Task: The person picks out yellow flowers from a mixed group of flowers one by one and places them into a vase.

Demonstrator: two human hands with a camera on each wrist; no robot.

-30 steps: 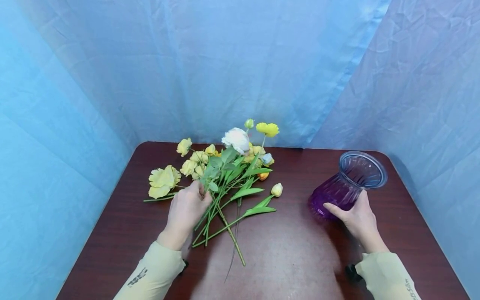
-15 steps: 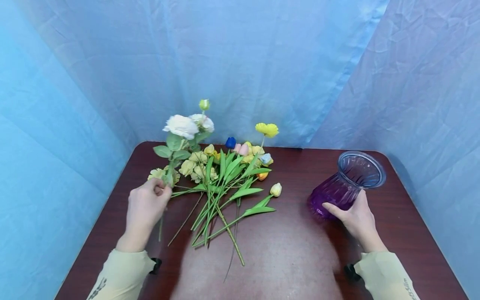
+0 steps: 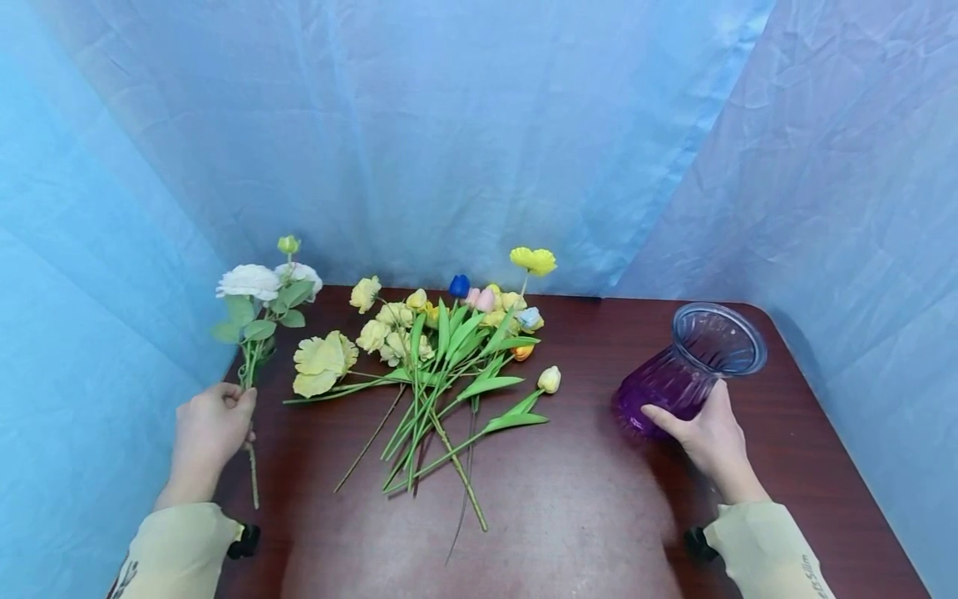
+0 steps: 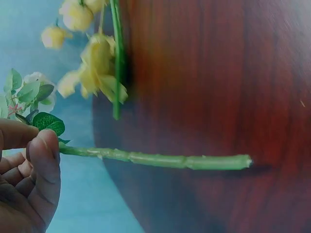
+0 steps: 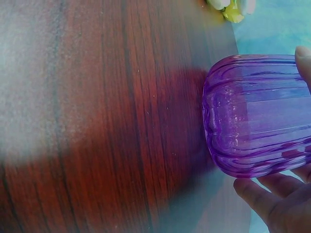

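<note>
At the table's left side, my left hand (image 3: 213, 428) pinches the stem (image 4: 160, 160) of a white artificial rose (image 3: 250, 283) spray. It has two white blooms, a green bud on top and green leaves. The stem's bare cut end points down below my fingers. On the right, my right hand (image 3: 711, 441) grips a ribbed glass vase (image 3: 666, 383) around its body; the glass is purple low down and bluish at the flared rim. The vase leans to the right in the head view. My thumb lies on its near side, and the other fingers are partly hidden behind it.
Mid-table lies a pile of artificial flowers: a large yellow bloom (image 3: 325, 363), a blue tulip (image 3: 460, 286), pink tulips (image 3: 482, 298) and a cream tulip (image 3: 550, 379), stems crossing toward the front. Blue cloth (image 3: 464, 141) hangs around the dark wooden table (image 3: 554, 516).
My left hand has lifted the white rose spray off the pile and carried it left, uncovering the blue and pink tulips. My right hand and the vase have stayed put.
</note>
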